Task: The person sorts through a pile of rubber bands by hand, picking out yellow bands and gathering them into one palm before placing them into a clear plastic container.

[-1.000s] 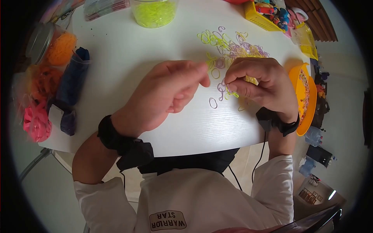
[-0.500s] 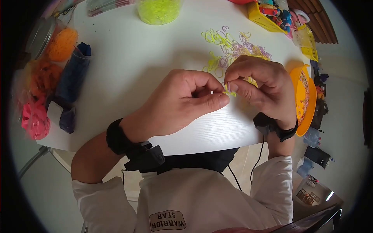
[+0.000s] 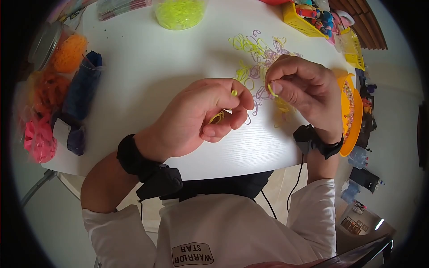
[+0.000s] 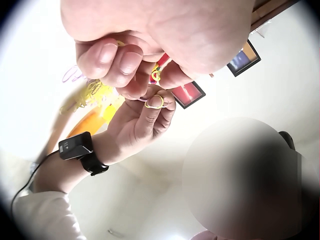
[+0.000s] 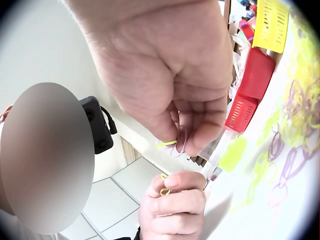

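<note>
My left hand (image 3: 192,116) is over the table, its thumb and forefinger pinching a small yellow rubber band (image 3: 234,93). A second yellow loop (image 3: 216,117) shows in the curl of its other fingers. To the right, apart from it, my right hand (image 3: 308,91) pinches a yellow-green rubber band (image 3: 271,90) between thumb and forefinger. In the right wrist view a purple rubber band (image 5: 181,142) also hangs at those fingertips. Behind the hands lies a loose pile of yellow, green and purple rubber bands (image 3: 268,56), partly covered by the right hand.
A clear tub of yellow-green bands (image 3: 180,13) stands at the back of the white table (image 3: 143,49). Bags of orange bands (image 3: 70,53) and pink material (image 3: 39,138) line the left edge. An orange bead tray (image 3: 355,120) and a yellow basket (image 3: 304,22) are at the right.
The left hand came right to meet the right hand's fingertips, then drew back left with a yellow band pinched in it. The right hand has turned slightly, still pinching bands.
</note>
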### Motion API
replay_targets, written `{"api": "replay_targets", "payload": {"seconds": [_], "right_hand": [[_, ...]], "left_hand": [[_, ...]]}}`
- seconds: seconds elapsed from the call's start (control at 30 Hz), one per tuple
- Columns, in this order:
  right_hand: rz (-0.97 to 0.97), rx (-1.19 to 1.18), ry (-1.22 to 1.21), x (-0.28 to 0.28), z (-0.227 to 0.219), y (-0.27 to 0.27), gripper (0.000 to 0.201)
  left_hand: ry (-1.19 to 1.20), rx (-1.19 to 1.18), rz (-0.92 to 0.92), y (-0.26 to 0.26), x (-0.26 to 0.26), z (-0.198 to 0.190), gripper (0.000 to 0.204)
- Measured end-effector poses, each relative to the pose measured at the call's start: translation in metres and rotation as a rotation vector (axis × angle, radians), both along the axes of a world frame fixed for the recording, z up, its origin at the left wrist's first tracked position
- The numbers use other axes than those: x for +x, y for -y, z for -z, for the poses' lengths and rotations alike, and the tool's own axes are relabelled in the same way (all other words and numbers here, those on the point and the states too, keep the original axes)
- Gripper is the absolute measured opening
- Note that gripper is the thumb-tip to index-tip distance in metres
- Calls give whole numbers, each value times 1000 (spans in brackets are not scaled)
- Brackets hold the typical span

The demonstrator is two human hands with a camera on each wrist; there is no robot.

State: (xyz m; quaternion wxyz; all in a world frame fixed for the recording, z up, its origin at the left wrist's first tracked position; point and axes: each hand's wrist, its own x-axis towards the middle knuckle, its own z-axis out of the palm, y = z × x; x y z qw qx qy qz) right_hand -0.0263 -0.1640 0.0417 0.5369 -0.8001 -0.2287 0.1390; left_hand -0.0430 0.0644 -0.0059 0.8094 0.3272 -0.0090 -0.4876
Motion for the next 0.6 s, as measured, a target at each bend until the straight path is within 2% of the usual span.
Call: {"api": "replay_targets", "payload": {"seconds": [0.17,0.3,0.6], "right_hand": [[-34,-250,211,-4,3,-8,10],[-23,-290,270,-8,3,-16,10],[-60,-302,314,-10,0,-17,10]], "left_hand": [[124,140,-67,4,-3,-6,20],[83,133,-100,5,-4,-3,14],[64,110,-69,2,-1,-2,16]]}}
